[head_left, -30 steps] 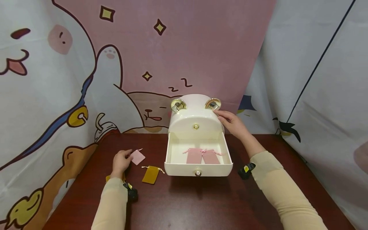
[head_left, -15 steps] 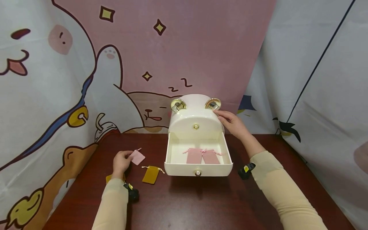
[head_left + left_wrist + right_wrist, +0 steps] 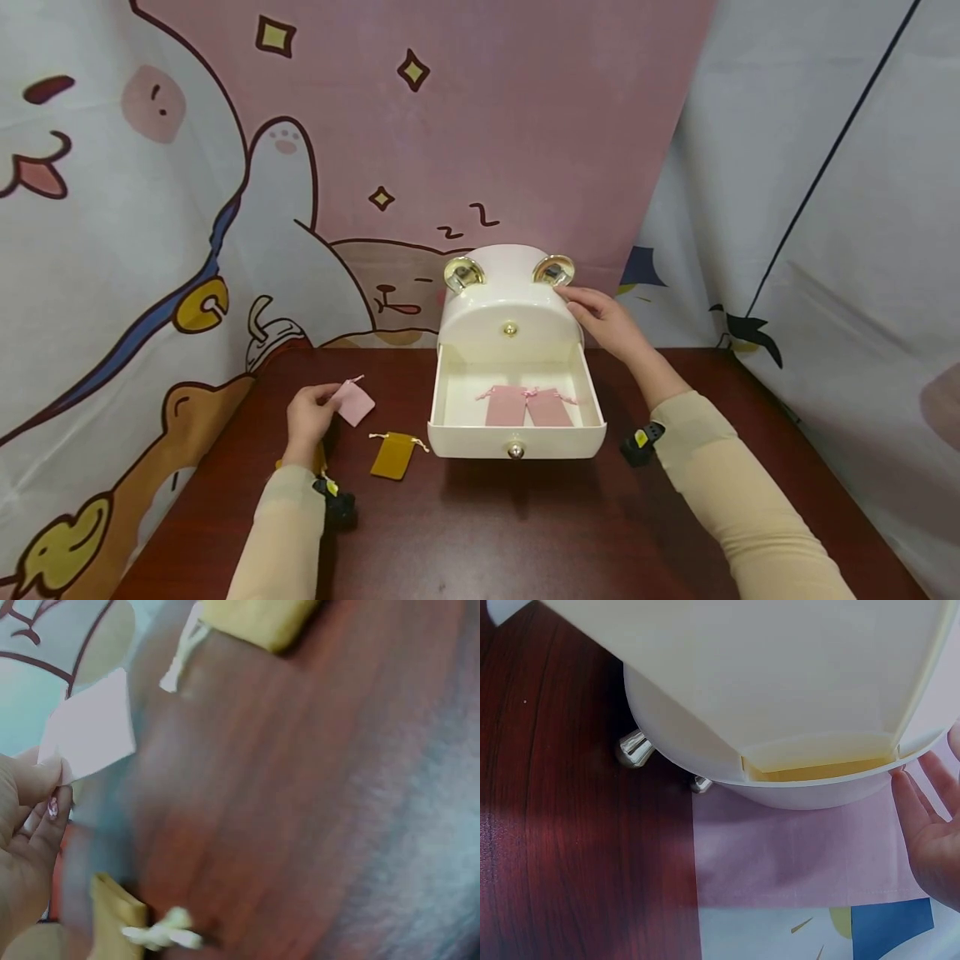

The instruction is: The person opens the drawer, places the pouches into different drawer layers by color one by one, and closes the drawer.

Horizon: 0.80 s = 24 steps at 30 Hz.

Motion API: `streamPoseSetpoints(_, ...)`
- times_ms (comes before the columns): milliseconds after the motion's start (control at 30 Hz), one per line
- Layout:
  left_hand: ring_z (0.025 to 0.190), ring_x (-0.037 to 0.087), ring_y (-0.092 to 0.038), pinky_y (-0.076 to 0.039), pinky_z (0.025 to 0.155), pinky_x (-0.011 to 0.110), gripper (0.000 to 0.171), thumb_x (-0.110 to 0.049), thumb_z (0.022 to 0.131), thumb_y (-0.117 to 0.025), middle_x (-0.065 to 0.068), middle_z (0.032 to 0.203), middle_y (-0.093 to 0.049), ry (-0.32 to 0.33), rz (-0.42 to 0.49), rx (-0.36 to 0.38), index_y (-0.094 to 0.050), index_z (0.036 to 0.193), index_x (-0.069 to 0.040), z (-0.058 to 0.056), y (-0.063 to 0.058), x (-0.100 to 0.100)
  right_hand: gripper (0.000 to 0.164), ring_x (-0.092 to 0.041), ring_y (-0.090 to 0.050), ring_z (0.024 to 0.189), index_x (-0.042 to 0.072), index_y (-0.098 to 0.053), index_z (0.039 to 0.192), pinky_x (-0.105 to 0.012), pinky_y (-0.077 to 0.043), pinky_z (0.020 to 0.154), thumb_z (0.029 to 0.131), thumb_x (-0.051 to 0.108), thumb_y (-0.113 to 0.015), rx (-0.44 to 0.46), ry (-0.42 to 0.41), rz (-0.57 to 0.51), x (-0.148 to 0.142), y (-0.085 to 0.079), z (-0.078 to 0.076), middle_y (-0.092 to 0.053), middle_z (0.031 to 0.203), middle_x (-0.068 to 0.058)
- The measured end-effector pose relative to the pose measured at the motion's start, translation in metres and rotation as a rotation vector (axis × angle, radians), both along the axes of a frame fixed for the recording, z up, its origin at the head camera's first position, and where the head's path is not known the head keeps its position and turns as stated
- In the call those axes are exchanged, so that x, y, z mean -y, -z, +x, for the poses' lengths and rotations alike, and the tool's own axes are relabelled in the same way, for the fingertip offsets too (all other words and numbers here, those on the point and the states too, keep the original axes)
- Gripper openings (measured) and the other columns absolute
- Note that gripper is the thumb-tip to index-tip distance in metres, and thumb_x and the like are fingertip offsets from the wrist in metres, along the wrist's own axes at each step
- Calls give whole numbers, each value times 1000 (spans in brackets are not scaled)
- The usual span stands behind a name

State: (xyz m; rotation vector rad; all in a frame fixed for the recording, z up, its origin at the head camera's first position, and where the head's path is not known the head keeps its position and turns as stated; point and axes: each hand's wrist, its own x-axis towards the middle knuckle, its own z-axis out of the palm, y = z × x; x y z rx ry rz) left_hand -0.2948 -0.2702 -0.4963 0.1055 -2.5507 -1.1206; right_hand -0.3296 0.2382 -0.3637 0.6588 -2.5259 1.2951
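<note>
My left hand pinches a small pale pink drawstring pouch between thumb and fingers at the left of the table; the left wrist view shows the thumb over the pouch's edge. My right hand touches the upper right side of a cream storage box, its fingers fairly straight, just below a gold ear-like ornament. The box's lower drawer is pulled out, and two pink drawstring pouches lie side by side inside it.
A mustard drawstring pouch lies on the table left of the drawer. Another mustard pouch is mostly hidden behind the left wrist in the head view. A printed cartoon cloth hangs behind the brown table.
My left hand has moved slightly left, and the pale pink pouch has shifted left with it. My right hand keeps its place on the box, and the drawer stays out.
</note>
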Motion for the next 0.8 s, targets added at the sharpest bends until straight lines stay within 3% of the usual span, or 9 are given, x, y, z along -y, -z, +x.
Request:
streamPoseSetpoints(300, 98, 35, -56, -49, 84, 49, 22, 0, 90, -69, 21, 107, -61, 21, -22, -51, -73, 112, 2, -2, -25, -9, 39, -35, -43, 135, 7, -55, 142, -55, -34, 109, 104, 15, -53, -3, -9, -10, 1, 1, -1, -50, 145, -16)
streamPoseSetpoints(567, 95, 32, -60, -52, 82, 46, 21, -1, 89, -72, 18, 105, -63, 68, -3, -129, -75, 110, 0, 5, -56, -28, 38, -43, -41, 134, -1, -52, 141, -59, -32, 108, 104, 7, -51, 9, -10, -33, 5, -3, 2, -47, 144, -24)
streamPoseSetpoints(800, 94, 31, -62, -54, 83, 46, 22, 4, 88, -71, 17, 106, -64, 150, 17, -188, -75, 109, 0, 15, -83, -51, 39, -35, -43, 134, 7, -55, 142, -54, -34, 109, 104, 16, -53, 7, -3, -12, 3, -4, 4, -50, 145, -16)
